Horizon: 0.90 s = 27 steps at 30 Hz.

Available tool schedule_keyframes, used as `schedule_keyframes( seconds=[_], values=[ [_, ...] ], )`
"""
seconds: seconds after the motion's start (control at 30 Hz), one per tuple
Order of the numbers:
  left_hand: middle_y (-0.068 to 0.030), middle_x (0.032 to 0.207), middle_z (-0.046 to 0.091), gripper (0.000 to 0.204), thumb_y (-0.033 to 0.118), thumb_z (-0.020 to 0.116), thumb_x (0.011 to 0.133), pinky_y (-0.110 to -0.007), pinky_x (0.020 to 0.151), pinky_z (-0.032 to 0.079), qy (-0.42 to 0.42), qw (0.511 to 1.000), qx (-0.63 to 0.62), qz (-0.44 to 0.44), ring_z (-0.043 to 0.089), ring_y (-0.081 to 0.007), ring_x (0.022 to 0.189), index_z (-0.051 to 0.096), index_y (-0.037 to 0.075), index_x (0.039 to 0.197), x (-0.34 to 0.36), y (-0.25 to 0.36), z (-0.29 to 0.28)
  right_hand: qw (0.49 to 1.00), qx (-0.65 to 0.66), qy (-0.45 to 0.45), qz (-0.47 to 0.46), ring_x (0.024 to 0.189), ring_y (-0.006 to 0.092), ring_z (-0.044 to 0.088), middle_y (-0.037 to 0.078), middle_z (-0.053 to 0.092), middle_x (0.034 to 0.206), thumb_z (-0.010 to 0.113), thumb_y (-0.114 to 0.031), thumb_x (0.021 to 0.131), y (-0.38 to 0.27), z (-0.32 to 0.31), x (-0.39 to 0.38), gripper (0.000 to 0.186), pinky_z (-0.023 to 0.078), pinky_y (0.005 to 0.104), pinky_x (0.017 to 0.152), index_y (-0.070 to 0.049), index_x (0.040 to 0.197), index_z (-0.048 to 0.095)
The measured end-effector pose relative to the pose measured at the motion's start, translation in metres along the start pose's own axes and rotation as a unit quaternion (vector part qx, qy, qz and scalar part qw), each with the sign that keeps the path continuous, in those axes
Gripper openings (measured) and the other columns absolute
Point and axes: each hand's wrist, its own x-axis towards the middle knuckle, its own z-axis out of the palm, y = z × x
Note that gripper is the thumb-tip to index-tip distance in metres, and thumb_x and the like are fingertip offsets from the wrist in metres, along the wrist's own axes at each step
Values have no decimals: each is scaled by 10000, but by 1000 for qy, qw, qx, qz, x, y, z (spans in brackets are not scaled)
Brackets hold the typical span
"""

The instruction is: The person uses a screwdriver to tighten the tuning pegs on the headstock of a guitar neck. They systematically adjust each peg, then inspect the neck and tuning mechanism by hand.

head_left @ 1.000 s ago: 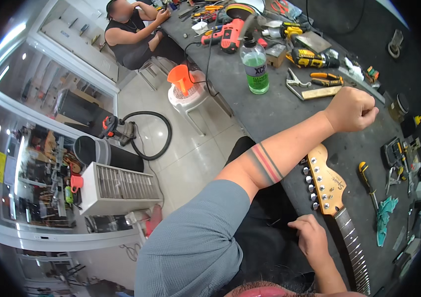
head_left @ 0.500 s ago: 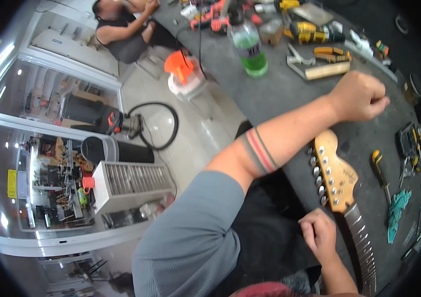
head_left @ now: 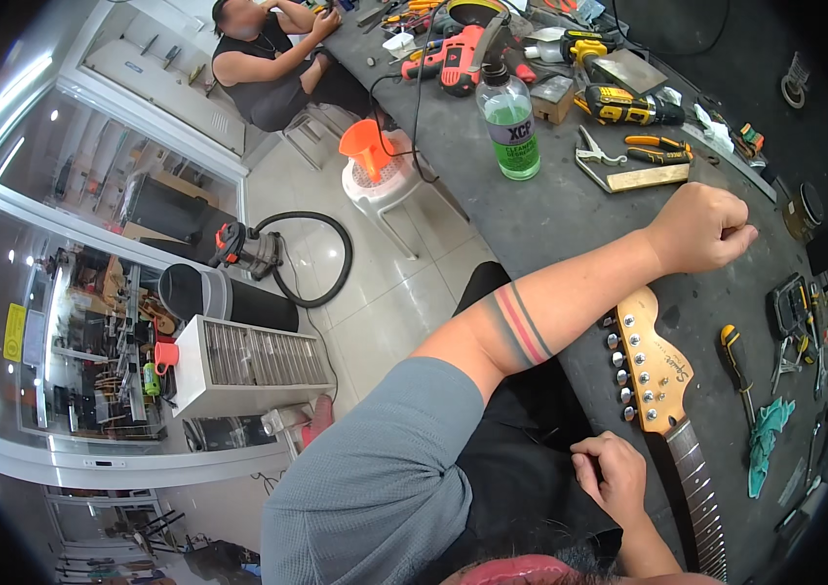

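head view: got a guitar neck point(head_left: 680, 436) lying on the desk point(head_left: 570, 229)
got the left hand point(head_left: 706, 229) balled up tight in a fist just past the headstock point(head_left: 653, 370). got the right hand point(head_left: 616, 475) loosely curled beside the guitar neck, can't tell if fully closed. also seeing a yellow-black screwdriver point(head_left: 732, 349) touching a teal cloth point(head_left: 770, 444) off to the right.

Light glares off the floor point(head_left: 375, 291); edges seem soft.
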Motion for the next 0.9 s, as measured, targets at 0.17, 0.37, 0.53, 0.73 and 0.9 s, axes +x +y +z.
schedule_keyframes(
  seconds=[0.17, 0.37, 0.53, 0.73, 0.9],
  values=[
    [-119, 649, 591, 380, 188, 798, 927, -473, 585, 463, -26, 1000, -2, -9, 610, -347, 617, 563, 35, 671, -2, 8, 2, 999, -15, -6, -28, 756, 314, 717, 97, 722, 851, 860, 1, 861, -2, 0, 2, 217, 548, 418, 679, -69, 1022, 733],
    [-123, 663, 594, 375, 189, 794, 928, -480, 593, 464, -2, 1000, 5, 1, 607, -351, 626, 563, 34, 678, -1, 4, 3, 998, -37, -15, -44, 756, 306, 707, 86, 706, 838, 865, -7, 860, -4, 2, 2, 220, 545, 420, 685, -80, 1017, 730],
    [-127, 667, 591, 384, 195, 792, 931, -484, 599, 463, -11, 1000, 8, -1, 607, -357, 635, 550, 30, 683, -2, 4, 3, 997, -52, -25, -50, 759, 298, 700, 79, 689, 825, 870, -19, 856, -3, 2, 1, 228, 542, 418, 694, -83, 1022, 727],
    [-133, 667, 581, 393, 197, 791, 931, -487, 603, 462, -8, 1000, 7, 1, 607, -363, 641, 538, 28, 682, -3, 2, 4, 997, -60, -34, -45, 758, 295, 695, 74, 677, 817, 873, -39, 859, -7, 1, 3, 206, 538, 419, 698, -84, 1002, 731],
    [-132, 668, 589, 383, 196, 790, 928, -486, 604, 464, -19, 1000, 1, -3, 612, -362, 642, 550, 29, 682, -2, 5, 3, 999, -30, -32, -29, 747, 302, 689, 76, 665, 792, 879, -79, 869, -6, 1, 2, 176, 535, 428, 699, -74, 921, 711]
  ],
)
